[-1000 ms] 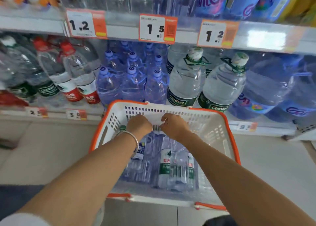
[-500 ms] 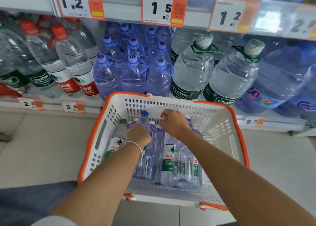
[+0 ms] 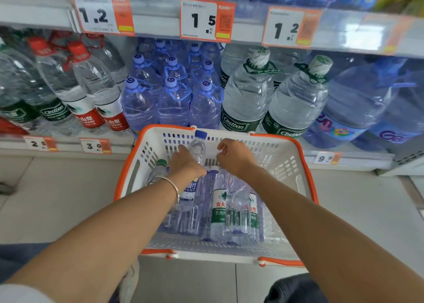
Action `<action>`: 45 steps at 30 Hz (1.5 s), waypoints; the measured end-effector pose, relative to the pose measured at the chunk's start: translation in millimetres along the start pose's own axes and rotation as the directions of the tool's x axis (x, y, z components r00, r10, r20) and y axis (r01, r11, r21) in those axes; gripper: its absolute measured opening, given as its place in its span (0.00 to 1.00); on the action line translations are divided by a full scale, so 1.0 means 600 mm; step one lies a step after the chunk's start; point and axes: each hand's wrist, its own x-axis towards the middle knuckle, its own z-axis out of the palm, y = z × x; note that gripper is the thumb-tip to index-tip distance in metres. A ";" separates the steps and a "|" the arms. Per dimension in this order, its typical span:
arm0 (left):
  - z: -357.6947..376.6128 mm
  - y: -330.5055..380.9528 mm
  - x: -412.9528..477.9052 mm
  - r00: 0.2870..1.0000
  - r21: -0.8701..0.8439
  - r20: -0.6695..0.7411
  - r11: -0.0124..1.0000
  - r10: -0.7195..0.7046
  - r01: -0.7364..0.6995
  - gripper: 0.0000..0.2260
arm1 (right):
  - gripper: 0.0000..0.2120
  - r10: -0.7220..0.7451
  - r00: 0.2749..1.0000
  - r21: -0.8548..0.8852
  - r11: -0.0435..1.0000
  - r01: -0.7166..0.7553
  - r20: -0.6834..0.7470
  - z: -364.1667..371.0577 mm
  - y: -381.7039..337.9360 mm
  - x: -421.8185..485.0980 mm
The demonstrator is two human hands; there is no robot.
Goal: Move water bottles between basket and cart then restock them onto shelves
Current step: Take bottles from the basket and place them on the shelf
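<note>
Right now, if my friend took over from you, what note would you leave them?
Left hand: grips a blue-capped bottle, cap up, above the rest.
Right hand: fingers curled over the basket; can't tell if it holds anything.
Other bottles lie in the basket, which sits in front of the shelf.
Done: one bottle picked up.
Left: shelve it, then the others. No cart in view.

top tags (image 3: 207,19) 1.2/1.5/1.2 | low tags (image 3: 95,145) 3.0/9.9 | big btls (image 3: 246,101) Cestbon
</note>
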 end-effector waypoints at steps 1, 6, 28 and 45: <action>-0.007 0.012 -0.008 1.000 -0.006 -0.015 1.000 0.009 -0.009 0.52 | 0.14 0.006 1.000 0.001 1.000 -0.006 -0.011 -0.008 0.002 -0.002; -0.032 0.072 -0.054 0.985 -0.212 -0.154 0.971 0.074 -0.107 0.39 | 0.14 0.088 0.985 0.032 0.996 -0.084 -0.147 -0.061 0.032 -0.010; -0.011 0.154 -0.117 0.977 -0.142 -0.127 0.972 0.171 -0.188 0.42 | 0.39 0.698 0.688 -0.144 0.716 -0.683 0.200 0.089 0.234 -0.033; -0.031 0.152 -0.101 0.979 -0.098 -0.135 0.981 0.155 -0.168 0.41 | 0.39 0.778 0.622 0.009 0.624 -0.782 0.087 0.087 0.227 -0.017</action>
